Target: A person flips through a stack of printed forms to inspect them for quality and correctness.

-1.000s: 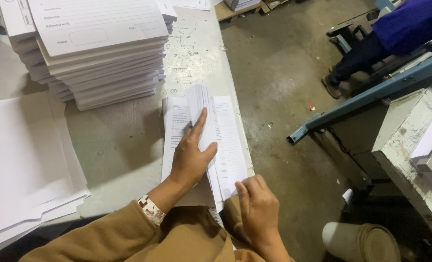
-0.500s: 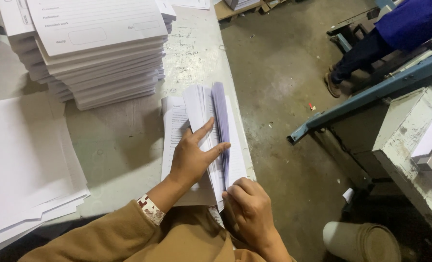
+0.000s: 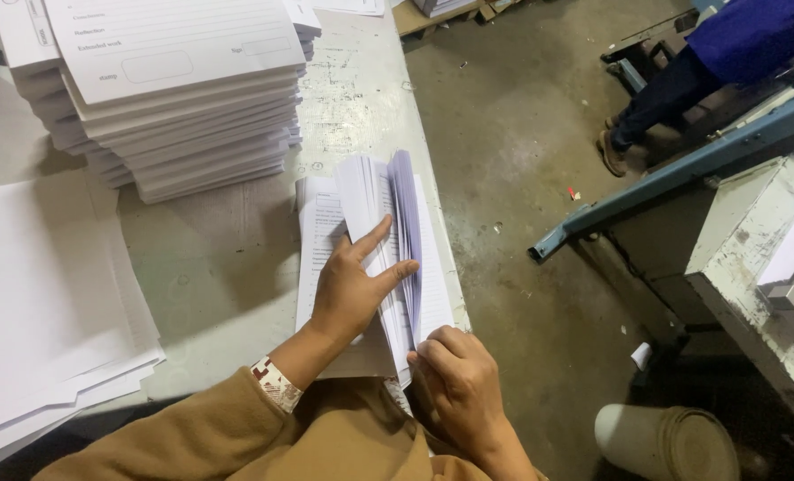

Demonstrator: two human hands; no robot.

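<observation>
Left hand (image 3: 348, 289) lies flat, fingers spread, pinning the printed booklet (image 3: 372, 258) at the table's (image 3: 219, 267) near right edge. Right hand (image 3: 455, 383) pinches its near corner, fanning pages; roughly half stand lifted, the rest lie unturned.

The left hand (image 3: 348, 289) lies flat on a bundle of printed sheets (image 3: 370, 258), its fingers spread between lifted pages. The right hand (image 3: 455, 383) grips the bundle's near edge, just beside the left wrist. A tall stack of paper (image 3: 174, 98) stands beyond the left hand, and loose white sheets (image 3: 40, 303) lie to its left.
</observation>
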